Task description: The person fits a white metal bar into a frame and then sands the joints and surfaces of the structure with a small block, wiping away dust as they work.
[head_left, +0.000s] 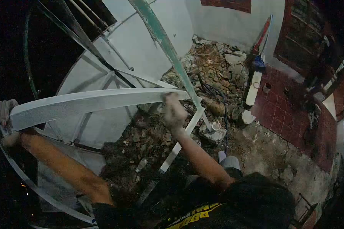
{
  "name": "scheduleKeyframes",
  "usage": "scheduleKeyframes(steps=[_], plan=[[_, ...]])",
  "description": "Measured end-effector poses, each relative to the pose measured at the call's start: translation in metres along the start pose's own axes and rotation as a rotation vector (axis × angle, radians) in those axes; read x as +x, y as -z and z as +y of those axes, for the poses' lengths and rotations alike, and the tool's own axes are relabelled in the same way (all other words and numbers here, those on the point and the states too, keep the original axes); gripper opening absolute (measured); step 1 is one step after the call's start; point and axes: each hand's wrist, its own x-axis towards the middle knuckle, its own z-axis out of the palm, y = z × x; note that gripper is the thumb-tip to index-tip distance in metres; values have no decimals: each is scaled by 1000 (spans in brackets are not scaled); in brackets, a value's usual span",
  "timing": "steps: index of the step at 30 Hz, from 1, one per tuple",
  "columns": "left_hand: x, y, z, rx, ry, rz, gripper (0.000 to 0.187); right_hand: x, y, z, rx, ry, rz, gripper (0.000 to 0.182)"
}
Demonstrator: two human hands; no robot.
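A long white beam (91,101) crosses in front of me, its near end at the left and its far end meeting a green post (168,49). My left hand (7,112) is wrapped around the beam's left end, fingers over the top. My right hand (174,113) is closed against the beam's side near the post. Its fingers are curled and pale with dust, and whatever they hold, if anything, is hidden. Below that wrist, a narrower white bar (182,140) slants down from the post.
Broken rubble (218,70) covers the ground beneath and behind the beam. A white cup (216,125) sits on a block near the post. Dark cables (218,91) run through the debris. A broom with blue bristles (259,63) leans by the red tiled floor (281,110).
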Motion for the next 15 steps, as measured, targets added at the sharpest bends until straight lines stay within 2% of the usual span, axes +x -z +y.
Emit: scheduleKeyframes(steps=[1,3,5,8,10,12,13,14,15], plan=[[-3,4,3,16,4,19,35,4,-1,-4,0,0,-7,21],[-1,9,6,29,6,61,35,5,-7,-31,-74,-331,140,24],[-6,7,10,37,-9,85,36,-13,-28,-50,34,-113,35,21],[-5,12,15,30,-12,98,36,12,-40,-117,255,278,-101,21],[-4,19,22,15,4,75,37,19,-37,-101,238,345,-82,20],[-5,23,35,20,16,54,37,15,-27,-50,161,434,-65,16],[-2,29,41,43,17,74,38,7,-16,-23,100,353,-22,19],[-1,34,49,84,7,110,38,-2,-6,3,-101,255,102,19],[-4,40,58,179,-16,240,38,-2,9,14,-60,-188,59,20]])
